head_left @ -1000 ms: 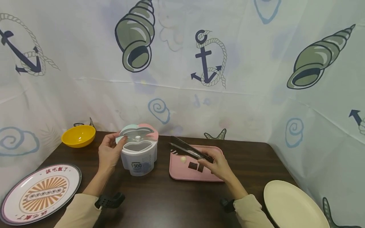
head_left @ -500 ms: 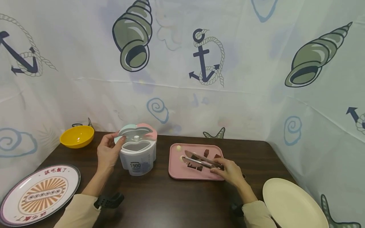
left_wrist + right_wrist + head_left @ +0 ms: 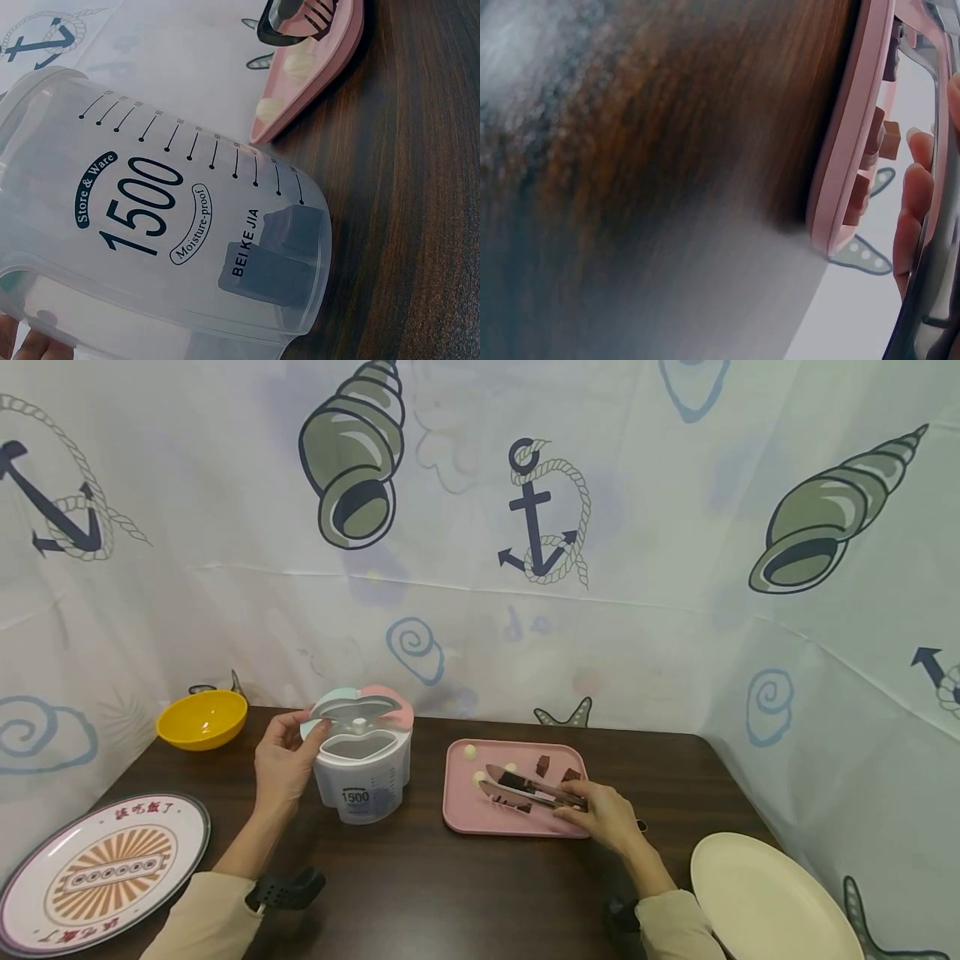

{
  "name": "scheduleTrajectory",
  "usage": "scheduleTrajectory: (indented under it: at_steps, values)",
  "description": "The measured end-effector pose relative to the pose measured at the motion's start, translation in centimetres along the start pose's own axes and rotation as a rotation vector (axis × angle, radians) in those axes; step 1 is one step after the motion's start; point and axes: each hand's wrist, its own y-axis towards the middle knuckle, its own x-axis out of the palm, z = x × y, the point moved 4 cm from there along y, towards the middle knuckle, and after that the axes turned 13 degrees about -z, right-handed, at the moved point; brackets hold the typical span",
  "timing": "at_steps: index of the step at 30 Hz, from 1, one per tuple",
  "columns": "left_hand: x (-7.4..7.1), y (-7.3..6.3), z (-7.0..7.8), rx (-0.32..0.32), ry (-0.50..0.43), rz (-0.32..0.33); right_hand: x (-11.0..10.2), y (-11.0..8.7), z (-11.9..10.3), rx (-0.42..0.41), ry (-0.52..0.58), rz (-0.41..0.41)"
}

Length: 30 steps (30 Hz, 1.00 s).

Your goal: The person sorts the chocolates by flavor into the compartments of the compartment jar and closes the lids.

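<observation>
My left hand (image 3: 285, 764) pinches the raised grey lid flap (image 3: 358, 707) of a clear plastic storage container (image 3: 367, 789) marked 1500. Dark blocks (image 3: 274, 259) show through its wall at the bottom in the left wrist view. My right hand (image 3: 606, 814) grips metal tongs (image 3: 551, 795), one tip forked, low over a pink tray (image 3: 459, 806). Between the tongs' arms a dark brown piece (image 3: 513, 779) shows in the head view. Other brown chunks (image 3: 542, 765) and several cream-coloured balls (image 3: 469, 751) lie on the tray.
A yellow bowl (image 3: 202, 722) stands at the back left of the dark wooden table (image 3: 420, 893). On the near left is a white plate with a printed pattern (image 3: 161, 827); a cream plate (image 3: 772, 902) sits on the near right. A printed curtain (image 3: 637, 660) hangs behind.
The tongs have come down from above the tray's left side onto its middle, and over the last half second their tips have shifted slightly around a brown piece. The left hand stays on the flap.
</observation>
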Motion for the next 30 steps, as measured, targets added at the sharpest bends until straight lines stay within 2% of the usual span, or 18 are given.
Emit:
scheduleTrajectory:
  at_steps: [8, 30]
  values:
    - [0.01, -0.02, 0.03, 0.007, -0.014, 0.001, 0.21, 0.07, -0.02, 0.013, -0.009, -0.003]
    - [0.04, 0.01, 0.08, -0.01, 0.006, 0.004, 0.67, 0.1, 0.14, -0.014, -0.022, 0.058]
